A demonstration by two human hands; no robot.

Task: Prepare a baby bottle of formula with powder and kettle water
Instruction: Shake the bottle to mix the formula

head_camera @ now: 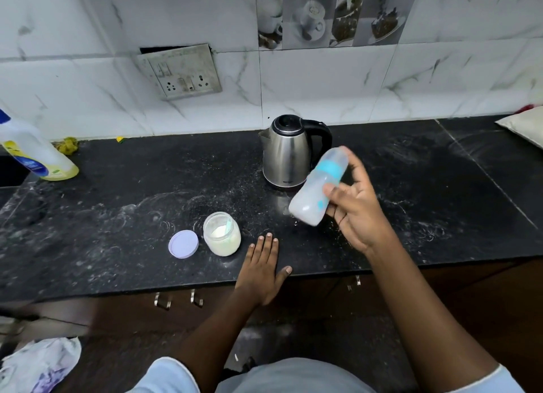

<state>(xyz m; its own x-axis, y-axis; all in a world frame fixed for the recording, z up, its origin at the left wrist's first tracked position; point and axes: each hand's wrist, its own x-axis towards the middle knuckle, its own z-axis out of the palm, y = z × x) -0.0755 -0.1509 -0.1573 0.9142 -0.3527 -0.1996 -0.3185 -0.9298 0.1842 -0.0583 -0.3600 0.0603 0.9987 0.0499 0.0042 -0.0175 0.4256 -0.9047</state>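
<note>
We see R hand (355, 213) gripping bottle (316, 187) centre-right, long axis tilted, cap up-right; blurred, prob. shaking. L hand (261, 263) flat.

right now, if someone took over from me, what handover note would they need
Left hand: open, flat on the black stone counter near its front edge.
Right hand: grips the clear baby bottle with blue collar, tilted in the air in front of the steel electric kettle, whose lid is shut.
Open glass jar of white powder holds a scoop; its lilac round lid lies left of it.
Done, apparently: bottle capped, contents milky.
Left, likely: finish mixing, lid the jar.
</note>
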